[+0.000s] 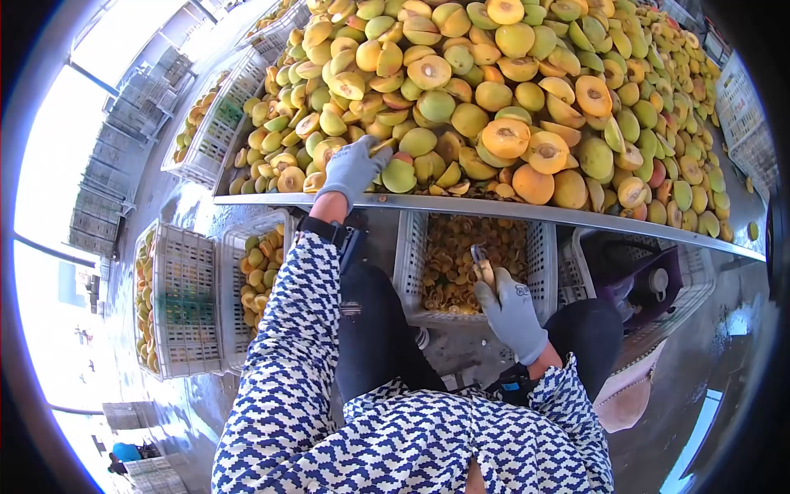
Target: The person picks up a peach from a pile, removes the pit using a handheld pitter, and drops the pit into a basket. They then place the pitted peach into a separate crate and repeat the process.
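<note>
My left hand [351,171], in a grey glove, reaches over the near edge of a big heap of halved yellow peaches [494,97]. Its thumb and fingers are closed about a yellow-green peach half [380,147], partly hidden by the hand. A greenish peach [400,175] with a red patch lies right beside the thumb. My right hand [512,314], gloved too, grips a small pitting tool [484,267] with a pale handle and a metal tip pointing up. Below that tip is a white crate [410,267] with pits and fruit scraps [461,263].
A metal table rim [510,209] runs across in front of me. Crates of peaches [188,300] stand at the left on the wet floor. To the right, a crate [695,284] holds a purple container [650,284]. Stacked crates [107,177] stand farther off.
</note>
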### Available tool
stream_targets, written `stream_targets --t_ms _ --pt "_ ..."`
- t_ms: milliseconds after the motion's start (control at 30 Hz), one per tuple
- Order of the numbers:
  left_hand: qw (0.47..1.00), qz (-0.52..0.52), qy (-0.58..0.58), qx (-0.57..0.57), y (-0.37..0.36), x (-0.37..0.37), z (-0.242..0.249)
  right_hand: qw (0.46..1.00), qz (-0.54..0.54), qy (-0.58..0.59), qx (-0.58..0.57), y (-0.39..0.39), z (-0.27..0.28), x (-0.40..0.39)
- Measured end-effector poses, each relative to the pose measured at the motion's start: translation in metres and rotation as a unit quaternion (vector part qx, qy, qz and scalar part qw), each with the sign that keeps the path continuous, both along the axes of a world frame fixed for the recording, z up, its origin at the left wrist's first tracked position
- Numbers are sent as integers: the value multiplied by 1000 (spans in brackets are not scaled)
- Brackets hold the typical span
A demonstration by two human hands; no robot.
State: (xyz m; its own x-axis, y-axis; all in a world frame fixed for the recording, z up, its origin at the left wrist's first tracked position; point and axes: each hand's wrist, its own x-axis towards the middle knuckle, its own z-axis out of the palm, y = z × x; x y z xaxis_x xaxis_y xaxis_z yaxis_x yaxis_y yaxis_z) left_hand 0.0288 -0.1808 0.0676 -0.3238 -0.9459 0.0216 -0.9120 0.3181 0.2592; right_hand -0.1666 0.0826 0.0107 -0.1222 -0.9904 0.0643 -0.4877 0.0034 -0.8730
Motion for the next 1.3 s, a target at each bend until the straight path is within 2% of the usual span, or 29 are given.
stream_targets --t_ms 33,67,133,200,233,267,333,400,433,467,533,567,600,667,700,833,933,1000,1067,1100,1133,1200,1267,1300 --pt "993 -12 112 -22 1 7 -3 1000 2 -3 -1 0 0 1" --pt "970 26 239 33 1 15 -6 1000 -10 2 -27 2 0 2" --pt "881 64 443 154 35 21 31 998 -21 4 -54 4 1 6" --pt "797 14 565 213 81 21 44 999 -32 -12 -32 5 6 8" --pt "738 -10 620 267 102 19 36 997 -44 12 -56 5 8 13" --pt "677 8 671 303 125 11 28 998 -44 18 -48 4 11 18" --pt "576 39 730 366 155 -2 -8 992 -50 37 -113 4 15 30" --pt "509 104 749 410 168 -12 -39 990 -50 79 -110 5 6 36" --pt "525 110 748 391 176 -17 -48 986 -47 110 -117 4 1 40" --pt "518 112 748 399 180 -22 -55 986 -49 116 -110 5 -2 42" --pt "602 80 731 311 187 -28 -72 977 -44 173 -113 5 -9 45" --pt "627 68 720 290 186 -29 -83 973 -43 198 -109 4 -14 46" --pt "624 70 721 294 186 -32 -82 973 -43 201 -105 4 -16 47" --pt "689 51 681 243 186 -35 -78 966 -39 231 -109 2 -21 49" --pt "701 50 675 223 188 -37 -75 966 -40 231 -106 1 -21 49" --pt "703 69 677 208 186 -39 -78 963 -29 255 -81 -2 -25 53" --pt "725 80 662 173 184 -41 -78 966 -26 243 -81 -6 -29 54" --pt "772 49 624 114 184 -41 -80 970 -29 224 -90 -5 -32 54" --pt "784 49 608 115 186 -40 -80 970 5 244 -16 -3 -34 54" --pt "793 47 597 111 185 -41 -79 970 3 243 -14 -3 -36 53" --pt "793 46 597 114 185 -42 -78 974 13 226 -23 -2 -39 54" --pt "832 46 544 97 184 -40 -76 977 24 208 -31 -1 -42 55" --pt "832 49 544 97 184 -39 -78 993 39 105 -31 -2 -43 53" --pt "847 50 521 96 184 -38 -78 993 38 104 -32 -2 -43 52"
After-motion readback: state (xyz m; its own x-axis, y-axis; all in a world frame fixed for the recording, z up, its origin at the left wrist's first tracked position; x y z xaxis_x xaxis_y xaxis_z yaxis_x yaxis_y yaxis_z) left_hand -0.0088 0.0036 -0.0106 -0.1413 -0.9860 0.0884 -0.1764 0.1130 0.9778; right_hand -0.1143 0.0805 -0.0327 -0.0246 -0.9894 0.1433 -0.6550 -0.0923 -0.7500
